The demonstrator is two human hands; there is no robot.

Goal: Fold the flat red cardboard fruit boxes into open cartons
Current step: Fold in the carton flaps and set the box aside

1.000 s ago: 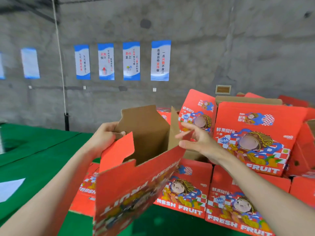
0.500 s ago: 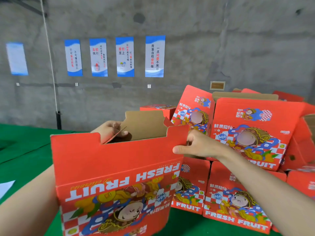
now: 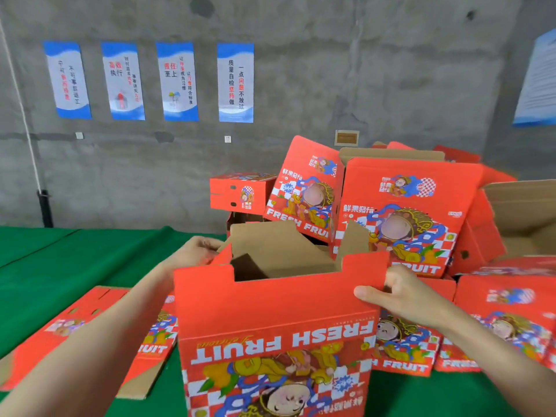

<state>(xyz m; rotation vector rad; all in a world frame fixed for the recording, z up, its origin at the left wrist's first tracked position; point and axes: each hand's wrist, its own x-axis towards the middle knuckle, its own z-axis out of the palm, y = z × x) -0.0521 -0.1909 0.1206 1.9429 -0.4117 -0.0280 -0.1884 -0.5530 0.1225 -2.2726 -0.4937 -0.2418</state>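
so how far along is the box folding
Done: several folded cartons piled at the right. In hand: one carton, squared up, printed upside down, flaps unfolded, left hand at its far corner, right hand gripping its edge. Left: flat boxes on the green table.

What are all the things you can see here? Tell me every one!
Held carton: one, red with brown inside, opened up, print upside down, centre front.
Flat boxes: a few, red, lying on the green table at the left, exact count unclear.
Piled cartons: many, red, heaped at right and behind, count unclear.
Table cover: one, green, under everything.
Posters: four in a row, blue and white, on the grey wall; another at the right edge.
Left hand: one, on the carton's far left corner.
Right hand: one, gripping the carton's right top edge.
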